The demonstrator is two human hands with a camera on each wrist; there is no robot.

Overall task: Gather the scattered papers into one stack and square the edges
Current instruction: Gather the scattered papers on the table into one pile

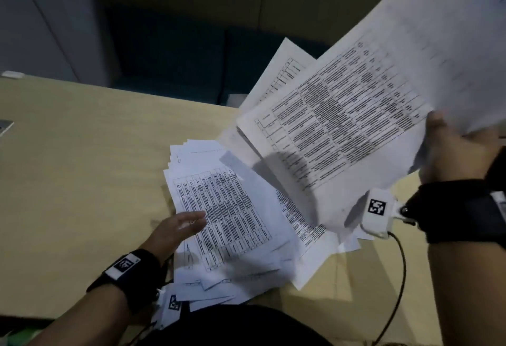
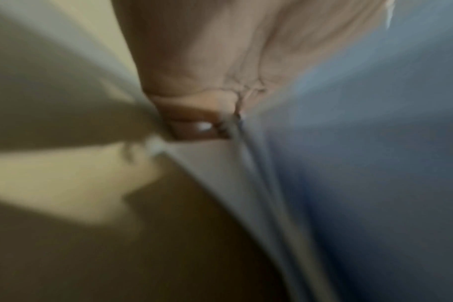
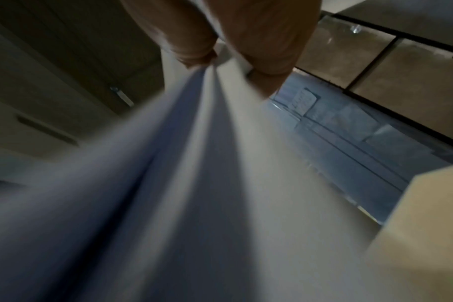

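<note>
A loose pile of printed papers [image 1: 238,208] lies spread on the tan table [image 1: 82,154], reaching its near edge. My left hand [image 1: 183,226] rests flat on the pile's left side with straight fingers. The left wrist view is blurred: my left hand [image 2: 220,61] touches pale sheets [image 2: 349,163]. My right hand [image 1: 449,151] grips a fanned sheaf of papers [image 1: 356,115], raised and tilted above the pile's right part. In the right wrist view, my right hand [image 3: 228,67] pinches that sheaf [image 3: 194,183] between thumb and fingers.
A black cable [image 1: 397,277] hangs from the right wrist camera over the table's near right part. A small white object [image 1: 12,74] sits at the far left corner, and a grey device [image 1: 4,126] at the left edge. Dark blue seating [image 1: 178,52] stands beyond the table.
</note>
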